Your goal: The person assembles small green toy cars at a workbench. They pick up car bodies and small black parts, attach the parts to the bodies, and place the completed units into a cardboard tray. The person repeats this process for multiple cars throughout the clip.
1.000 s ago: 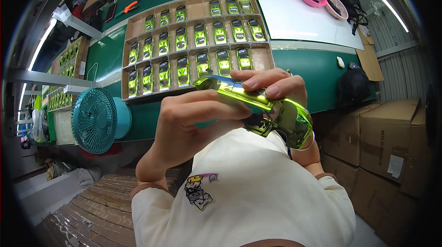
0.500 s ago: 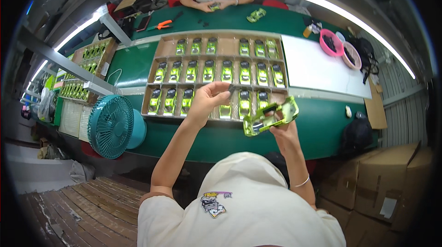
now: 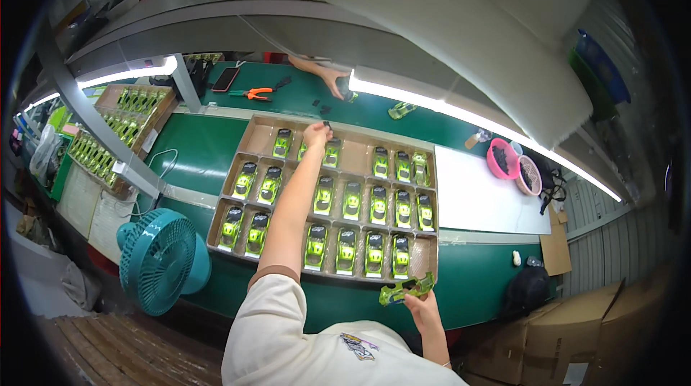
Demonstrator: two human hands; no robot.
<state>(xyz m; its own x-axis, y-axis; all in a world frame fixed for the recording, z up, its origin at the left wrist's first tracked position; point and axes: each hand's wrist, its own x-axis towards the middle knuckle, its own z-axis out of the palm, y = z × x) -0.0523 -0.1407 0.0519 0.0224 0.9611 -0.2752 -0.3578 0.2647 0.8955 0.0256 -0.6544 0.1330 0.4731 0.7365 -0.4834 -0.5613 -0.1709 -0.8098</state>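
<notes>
One green car shell (image 3: 391,295), pinched in right grip (image 3: 425,308), jutting leftward, left grip (image 3: 315,135) pinching dark piece (image 3: 327,126)

My hands: two, the left (image 3: 316,135) and the right (image 3: 420,304)
Other person's hand (image 3: 331,82): one that I can see
Big tray (image 3: 357,153): one, in three rows
Green cars (image 3: 378,204) in it: nineteen showing; six top, seven middle, six bottom, though my left forearm (image 3: 290,217) hides part of the lower two rows
Car shell (image 3: 393,294) in my right hand: one
Dark piece (image 3: 327,126) in my left: one
Green car (image 3: 402,110) lying across the worktop (image 3: 203,152): one
Side tray (image 3: 161,115): one; its cars too small to count
Fan (image 3: 158,260): one
Pliers (image 3: 259,92): one
Phone (image 3: 226,79): one
Pink bowl (image 3: 495,164), pale basket (image 3: 530,183): one each
</notes>
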